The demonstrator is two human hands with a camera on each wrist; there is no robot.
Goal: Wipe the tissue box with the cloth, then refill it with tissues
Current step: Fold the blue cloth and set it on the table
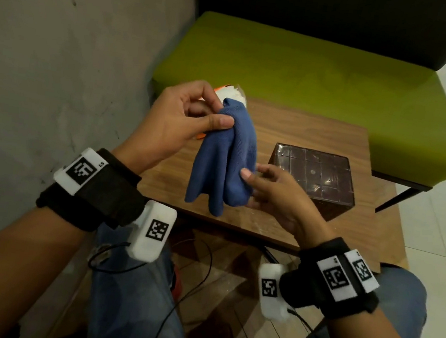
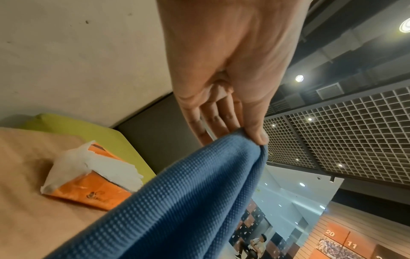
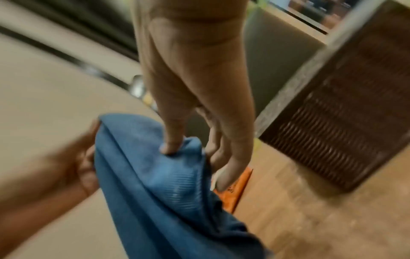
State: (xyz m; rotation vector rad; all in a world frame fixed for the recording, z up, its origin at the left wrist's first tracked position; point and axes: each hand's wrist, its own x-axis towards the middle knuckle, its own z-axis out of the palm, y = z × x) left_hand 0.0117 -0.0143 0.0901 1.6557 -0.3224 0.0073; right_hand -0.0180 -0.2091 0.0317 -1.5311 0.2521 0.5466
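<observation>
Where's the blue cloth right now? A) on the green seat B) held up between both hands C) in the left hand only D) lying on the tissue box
B: the left hand pinches the top of the blue cloth and the right hand grips its lower part, clear of the brown tissue box.

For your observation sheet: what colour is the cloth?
Blue, with a fine waffle texture; the cloth shows best in the left wrist view.
</observation>
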